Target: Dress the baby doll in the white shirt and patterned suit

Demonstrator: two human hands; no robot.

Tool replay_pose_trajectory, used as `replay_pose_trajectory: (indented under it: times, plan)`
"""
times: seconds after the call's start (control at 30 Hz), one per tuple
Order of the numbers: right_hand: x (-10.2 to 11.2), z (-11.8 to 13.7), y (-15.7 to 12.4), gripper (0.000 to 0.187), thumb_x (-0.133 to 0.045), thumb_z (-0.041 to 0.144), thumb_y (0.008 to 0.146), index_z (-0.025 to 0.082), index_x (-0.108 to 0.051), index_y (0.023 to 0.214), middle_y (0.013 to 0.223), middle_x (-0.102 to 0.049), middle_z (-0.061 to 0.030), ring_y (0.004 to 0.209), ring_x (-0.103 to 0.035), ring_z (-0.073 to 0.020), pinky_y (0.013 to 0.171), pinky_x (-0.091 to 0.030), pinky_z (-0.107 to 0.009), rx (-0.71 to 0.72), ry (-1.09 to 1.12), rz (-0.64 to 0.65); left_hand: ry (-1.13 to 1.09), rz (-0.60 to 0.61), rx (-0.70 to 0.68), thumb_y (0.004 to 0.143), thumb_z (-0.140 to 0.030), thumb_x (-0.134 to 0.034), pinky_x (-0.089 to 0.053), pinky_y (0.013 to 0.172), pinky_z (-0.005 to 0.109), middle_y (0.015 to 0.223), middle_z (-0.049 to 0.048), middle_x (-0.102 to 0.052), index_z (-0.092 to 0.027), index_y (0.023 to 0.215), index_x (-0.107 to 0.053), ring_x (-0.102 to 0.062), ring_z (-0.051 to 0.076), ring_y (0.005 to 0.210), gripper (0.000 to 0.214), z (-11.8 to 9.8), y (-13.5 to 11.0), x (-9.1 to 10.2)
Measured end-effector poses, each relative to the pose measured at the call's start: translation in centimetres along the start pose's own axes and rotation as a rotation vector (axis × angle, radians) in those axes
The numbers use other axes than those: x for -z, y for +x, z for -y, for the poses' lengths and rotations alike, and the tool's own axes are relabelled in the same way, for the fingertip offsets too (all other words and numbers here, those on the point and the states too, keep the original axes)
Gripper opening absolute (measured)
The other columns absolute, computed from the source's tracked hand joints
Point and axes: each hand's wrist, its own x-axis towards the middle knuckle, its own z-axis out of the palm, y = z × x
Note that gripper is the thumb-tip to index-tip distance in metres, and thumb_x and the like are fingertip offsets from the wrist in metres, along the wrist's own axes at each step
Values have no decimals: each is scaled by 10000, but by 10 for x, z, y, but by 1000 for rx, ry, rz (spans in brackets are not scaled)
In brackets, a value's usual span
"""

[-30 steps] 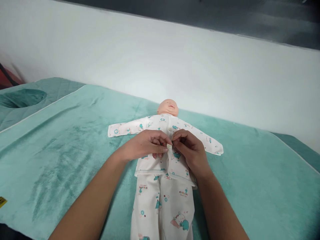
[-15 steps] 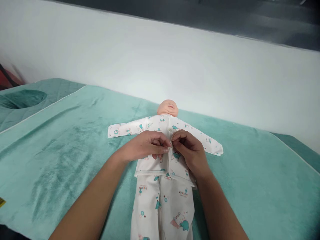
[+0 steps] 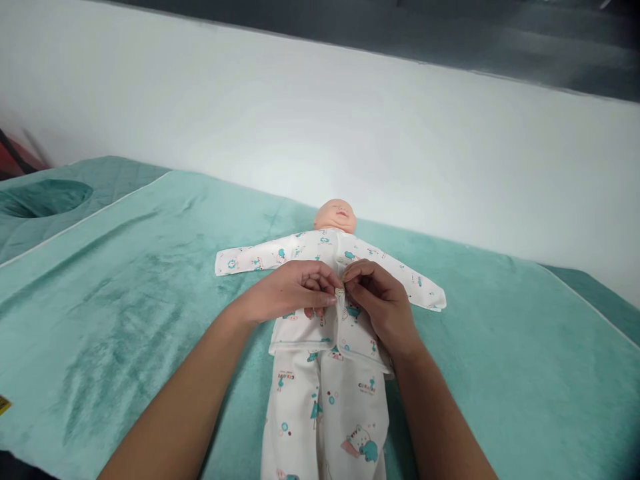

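A baby doll [image 3: 335,217] lies on its back on a teal towel [image 3: 125,280], dressed in a white printed shirt [image 3: 305,250] and matching trousers [image 3: 325,413]. My left hand [image 3: 290,290] and my right hand [image 3: 380,300] meet over the doll's chest. Both pinch the shirt's front edges together around a small button [image 3: 339,292] at the middle of the placket. The fingers of each hand are curled closed on the fabric. The doll's sleeves lie spread out to either side.
The towel covers a padded teal bed [image 3: 45,193] with a round face hole at the far left. A white wall [image 3: 350,133] runs behind the bed. A small yellow tag [image 3: 4,404] shows at the left edge.
The hands stay in place over the chest. The small button, hidden between the fingertips half a second ago, shows again between them.
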Motion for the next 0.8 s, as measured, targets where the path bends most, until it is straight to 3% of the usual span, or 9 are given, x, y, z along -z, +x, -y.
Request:
replay_pose_trajectory:
  times: [0.6,0.8]
  plan:
    - [-2,1,0,78,-576,148,879,221,-606,878,762,-502,12,604,-421,-100,539,-321,-261,-13,112,-57,7,11,-16,837,-249,-651,-492,546,198,716,-8,-645,-223,1122,-679,-613,100,613,288,4,0,2]
    - [-3,2,0,58,-592,164,873,220,-606,865,750,-499,16,589,-416,-97,531,-317,-258,-22,127,-60,9,9,-9,835,-249,-651,-490,548,197,699,-13,-641,-214,1059,-689,-611,99,610,229,4,0,3]
